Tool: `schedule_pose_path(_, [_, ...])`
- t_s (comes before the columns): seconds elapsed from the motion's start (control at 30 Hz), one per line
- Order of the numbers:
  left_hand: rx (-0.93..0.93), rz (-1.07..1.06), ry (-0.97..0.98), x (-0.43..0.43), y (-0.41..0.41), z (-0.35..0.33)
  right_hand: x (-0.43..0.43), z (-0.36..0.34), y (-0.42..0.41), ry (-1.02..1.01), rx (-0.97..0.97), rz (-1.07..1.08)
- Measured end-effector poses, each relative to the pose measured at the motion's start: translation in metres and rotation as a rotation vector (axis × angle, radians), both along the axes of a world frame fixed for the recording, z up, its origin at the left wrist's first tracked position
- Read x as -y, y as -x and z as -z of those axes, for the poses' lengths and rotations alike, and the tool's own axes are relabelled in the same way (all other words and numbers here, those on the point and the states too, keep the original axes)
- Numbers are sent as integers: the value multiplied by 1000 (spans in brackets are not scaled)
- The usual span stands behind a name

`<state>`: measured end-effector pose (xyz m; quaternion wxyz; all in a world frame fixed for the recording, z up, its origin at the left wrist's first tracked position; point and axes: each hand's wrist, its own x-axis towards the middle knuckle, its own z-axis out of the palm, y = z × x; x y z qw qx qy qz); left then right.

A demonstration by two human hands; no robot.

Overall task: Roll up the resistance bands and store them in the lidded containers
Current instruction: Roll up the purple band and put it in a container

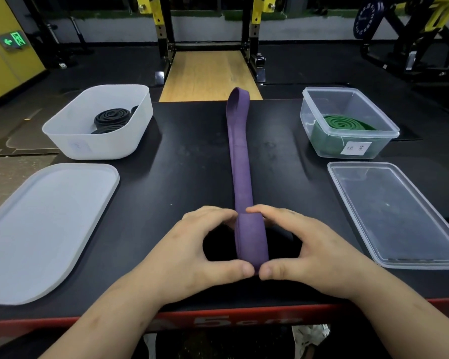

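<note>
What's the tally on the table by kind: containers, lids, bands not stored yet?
Containers: 2 (white container, clear container)
Lids: 2 (white lid, clear lid)
Bands not stored: 1 (purple band)
Total: 5

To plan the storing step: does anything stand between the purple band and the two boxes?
Nothing visible does. The purple band lies between the white box and the clear box; white lid and clear lid lie off.

A gym: a yellow-and-black squat rack (208, 27) at top centre, a weight machine (423, 35) upper right, black rubber floor (309, 66).
</note>
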<state>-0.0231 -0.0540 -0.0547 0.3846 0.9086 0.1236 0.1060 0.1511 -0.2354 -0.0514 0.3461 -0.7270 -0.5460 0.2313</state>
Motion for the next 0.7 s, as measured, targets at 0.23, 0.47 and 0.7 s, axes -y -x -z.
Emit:
schedule_pose_path(0.23, [12, -1, -12, 1, -3, -3, 2, -1, -1, 3, 35, -26])
schedule_pose_path(0.47, [-36, 28, -47, 1, 0, 1, 0, 1, 1, -51, -25, 46])
schedule_pose_path(0.7, [-34, 15, -11, 0, -1, 1, 1, -5, -2, -22, -12, 13])
